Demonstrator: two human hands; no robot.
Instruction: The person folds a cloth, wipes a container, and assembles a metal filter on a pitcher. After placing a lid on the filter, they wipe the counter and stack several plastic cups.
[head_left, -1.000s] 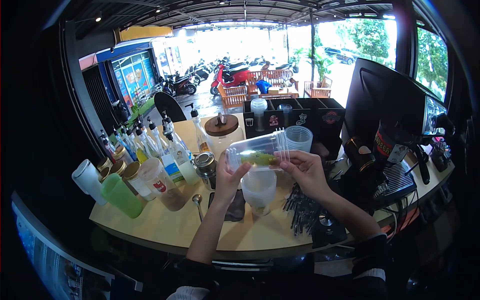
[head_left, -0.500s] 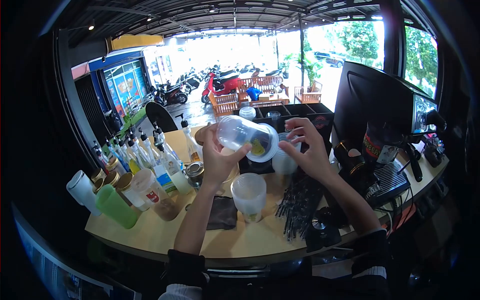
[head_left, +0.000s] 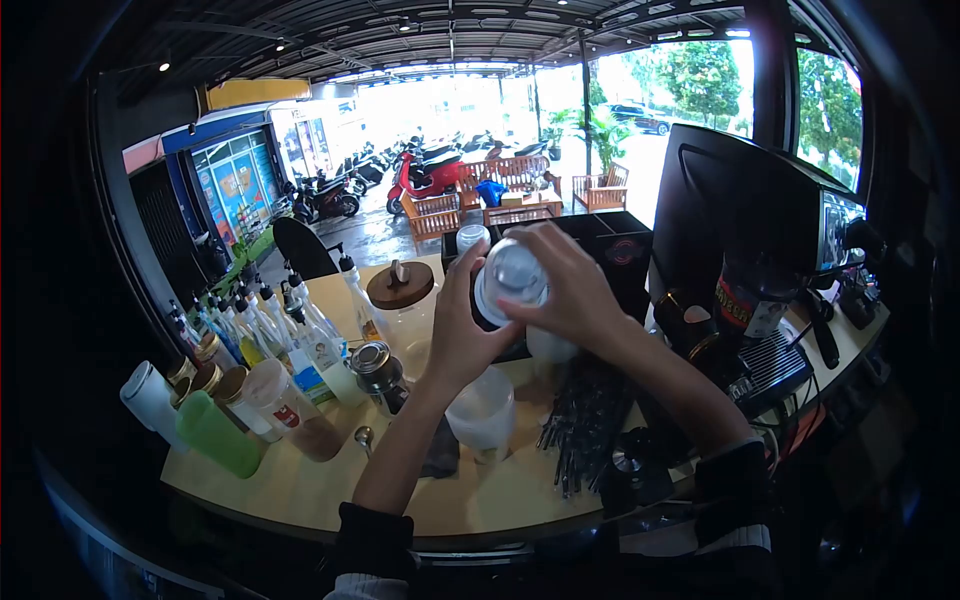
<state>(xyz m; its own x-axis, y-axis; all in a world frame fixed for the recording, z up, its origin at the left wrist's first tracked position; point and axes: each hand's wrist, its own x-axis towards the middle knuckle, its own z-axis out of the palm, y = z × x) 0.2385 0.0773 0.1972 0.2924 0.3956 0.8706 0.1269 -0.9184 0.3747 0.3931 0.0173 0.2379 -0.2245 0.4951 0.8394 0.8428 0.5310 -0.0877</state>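
Above the counter, my left hand (head_left: 463, 325) wraps round the side of a clear plastic cup (head_left: 515, 272). My right hand (head_left: 568, 275) also closes on it, fingers over the top and thumb near the rim. The cup is tilted, and its rounded clear end is partly covered by my fingers. Below my wrists, a taller translucent cup or stack of cups (head_left: 481, 412) stands on the counter, partly behind my left forearm. Behind my right hand, another stack of clear cups (head_left: 550, 346) is mostly hidden.
Pump bottles (head_left: 330, 368) and jars crowd the counter's left, with a green tumbler (head_left: 217, 434) in front. A metal spoon (head_left: 364, 437) lies nearby. Black-wrapped straws (head_left: 575, 425) lie right of centre. A coffee machine (head_left: 745, 210) and a black organizer (head_left: 625, 255) stand behind.
My right hand, apart from the cup with fingers spread before, has closed onto it. The cup has turned from lying sideways to a more end-on tilt. The view has shifted slightly.
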